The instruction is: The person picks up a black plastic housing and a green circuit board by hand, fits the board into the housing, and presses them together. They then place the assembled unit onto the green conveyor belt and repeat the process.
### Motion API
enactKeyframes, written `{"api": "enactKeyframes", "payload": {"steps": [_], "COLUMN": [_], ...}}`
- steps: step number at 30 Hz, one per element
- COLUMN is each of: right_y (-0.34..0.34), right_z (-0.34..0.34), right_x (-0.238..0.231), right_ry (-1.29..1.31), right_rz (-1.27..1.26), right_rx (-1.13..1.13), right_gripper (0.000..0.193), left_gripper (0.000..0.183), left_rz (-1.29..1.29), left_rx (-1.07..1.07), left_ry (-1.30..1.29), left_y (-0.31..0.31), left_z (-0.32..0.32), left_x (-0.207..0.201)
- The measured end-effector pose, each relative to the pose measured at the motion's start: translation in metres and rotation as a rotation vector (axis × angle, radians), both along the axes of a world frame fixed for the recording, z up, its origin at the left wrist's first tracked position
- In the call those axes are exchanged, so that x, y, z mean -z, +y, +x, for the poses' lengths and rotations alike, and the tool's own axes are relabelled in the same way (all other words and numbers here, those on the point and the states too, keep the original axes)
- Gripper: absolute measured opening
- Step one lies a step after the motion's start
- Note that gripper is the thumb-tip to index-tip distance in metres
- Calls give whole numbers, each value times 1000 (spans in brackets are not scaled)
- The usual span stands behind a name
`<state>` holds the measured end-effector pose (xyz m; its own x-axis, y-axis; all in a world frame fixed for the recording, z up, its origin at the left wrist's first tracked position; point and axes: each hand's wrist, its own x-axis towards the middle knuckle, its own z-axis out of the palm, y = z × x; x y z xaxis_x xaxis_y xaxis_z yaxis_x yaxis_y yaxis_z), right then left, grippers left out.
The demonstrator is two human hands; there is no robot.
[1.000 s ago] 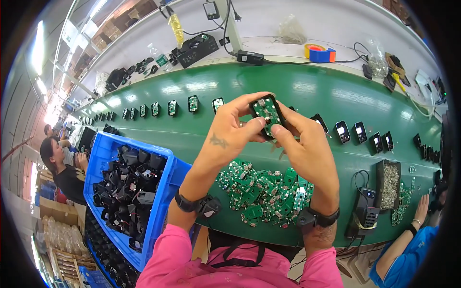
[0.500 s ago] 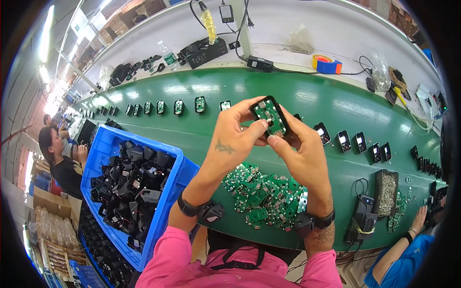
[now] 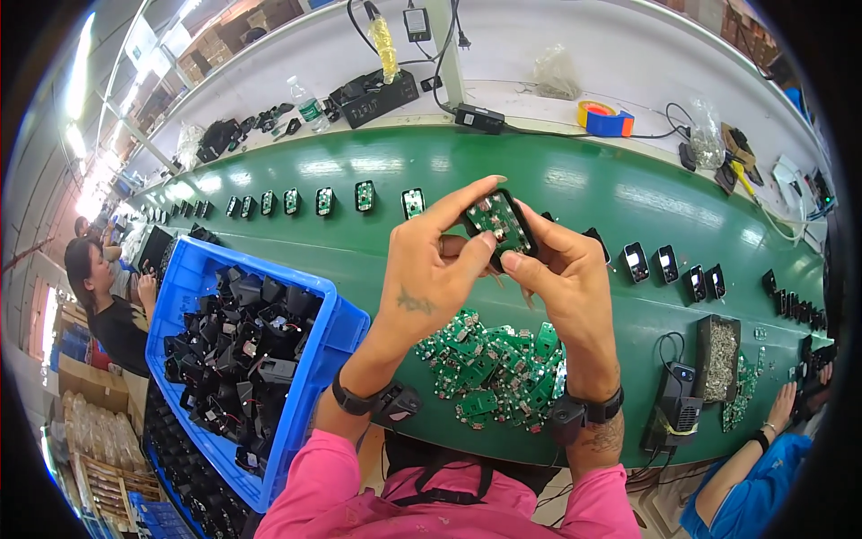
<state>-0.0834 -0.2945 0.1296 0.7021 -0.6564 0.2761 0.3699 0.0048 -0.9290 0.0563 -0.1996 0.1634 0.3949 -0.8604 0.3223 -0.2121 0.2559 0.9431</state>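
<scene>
Green and black at centre: clamping a case [image 3: 525,224] with board [image 3: 493,216] between fingers [image 3: 475,254] of left hand [image 3: 424,265] and right hand [image 3: 576,278]. Lower centre, on the counter [image 3: 624,355]: piled boards [image 3: 496,370].

Can't properly read any print here tbh. The black box [image 3: 373,101] up on the shelf has pale characters scrawled across its front, the plastic bottle [image 3: 305,101] wears a green label [image 3: 311,111], and the plug-in adapter [image 3: 417,24] has a whitish one, its lettering way too tiny to make out.
</scene>
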Motion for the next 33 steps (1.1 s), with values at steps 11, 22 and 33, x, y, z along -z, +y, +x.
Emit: {"api": "enactKeyframes", "payload": {"steps": [11,22,33], "right_y": [10,-10,-32], "right_z": [12,1,-6], "right_x": [11,17,17], "right_ry": [59,221,226], "right_rz": [-119,-239,-180], "right_rx": [135,305,425], "right_gripper": [58,45,31], "left_gripper": [34,27,33], "left_rz": [275,286,475], "left_rx": [266,165,-425], "left_ry": [712,566,-483], "left_y": [-18,-46,-109], "left_z": [36,46,162], "left_x": [35,56,185]}}
